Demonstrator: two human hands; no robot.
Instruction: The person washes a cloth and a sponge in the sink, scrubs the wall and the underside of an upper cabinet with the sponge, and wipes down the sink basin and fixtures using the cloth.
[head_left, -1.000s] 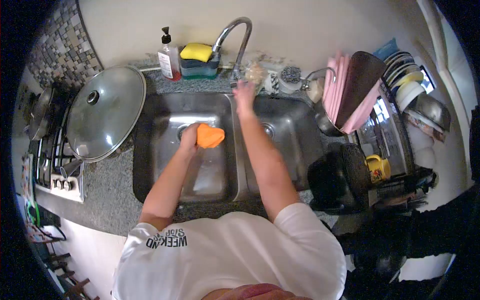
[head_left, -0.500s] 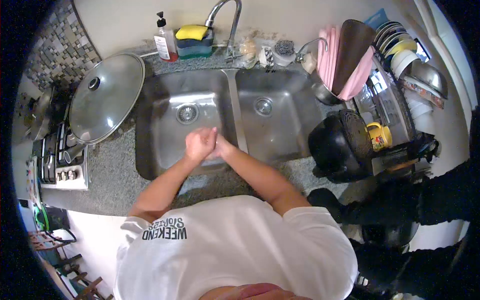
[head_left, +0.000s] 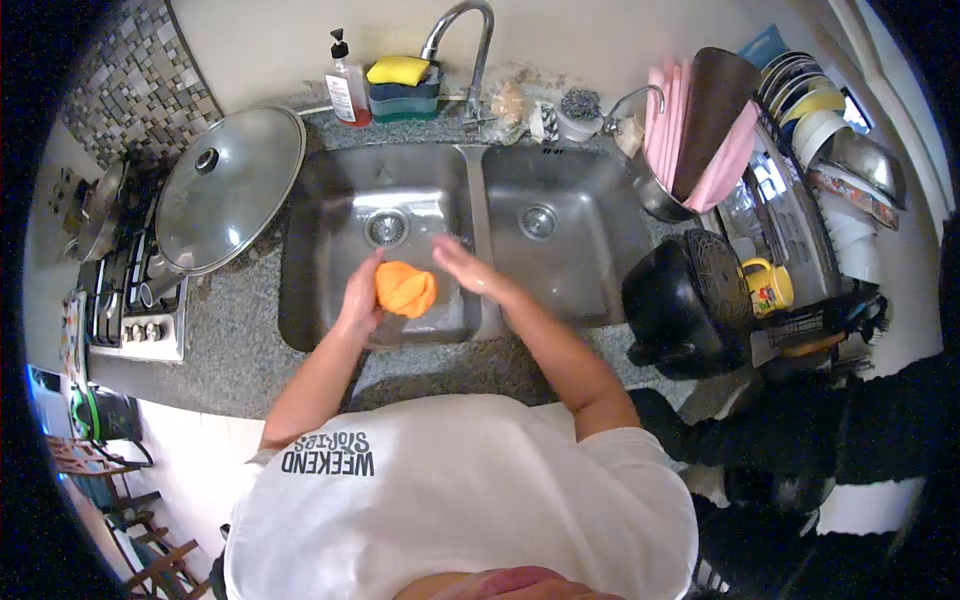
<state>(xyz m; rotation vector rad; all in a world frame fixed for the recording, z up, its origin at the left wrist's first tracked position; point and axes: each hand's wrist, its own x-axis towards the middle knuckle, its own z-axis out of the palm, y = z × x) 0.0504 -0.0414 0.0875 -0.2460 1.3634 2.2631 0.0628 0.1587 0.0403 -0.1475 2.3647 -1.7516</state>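
Note:
In the head view, my left hand (head_left: 363, 296) holds a crumpled orange cloth (head_left: 406, 290) over the near part of the left sink basin (head_left: 330, 180). The thumb points up along the cloth's left side. To the right of the cloth, apart from it, is my right hand (head_left: 466, 268), its fingers stretched out and holding nothing. That hand hovers over the left basin close to the divider (head_left: 480, 220). Behind the basins rises a curved chrome faucet (head_left: 484, 60).
A soap bottle (head_left: 347, 90) and a yellow sponge (head_left: 398, 70) on a caddy stand behind the sink. Left lies a large glass lid (head_left: 235, 190) beside the stove (head_left: 140, 335). At right are a black pot (head_left: 665, 300), a yellow mug (head_left: 768, 288) and a crowded dish rack (head_left: 800, 220).
My hands, clasped together before, have separated. The orange cloth, hidden earlier, now shows in my left hand, while my right hand has moved away to the right and opened.

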